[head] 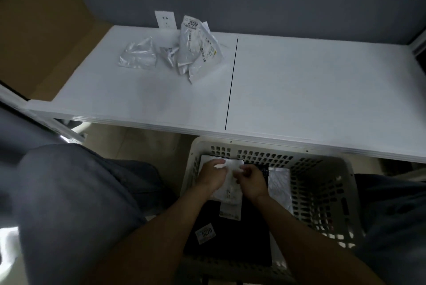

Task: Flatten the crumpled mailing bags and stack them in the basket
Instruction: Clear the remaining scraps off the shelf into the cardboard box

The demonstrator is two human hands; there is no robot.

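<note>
I can read two numbers from here. Far on the table [299, 77], left of its seam, the upright mailing bag [187, 40] shows "2028" in bold dark digits near its top. The smaller print below it, and the printed patch on the leaning bag [208, 54] to its right, are too fine for me to make out. Near me, in the basket [322, 169], a pale sticker [205, 232] on the black bag [230, 245] reads "5270". A second white label [230, 213] just beyond it, at the near edge of the flat white bag [228, 190], carries print I cannot read.
</note>
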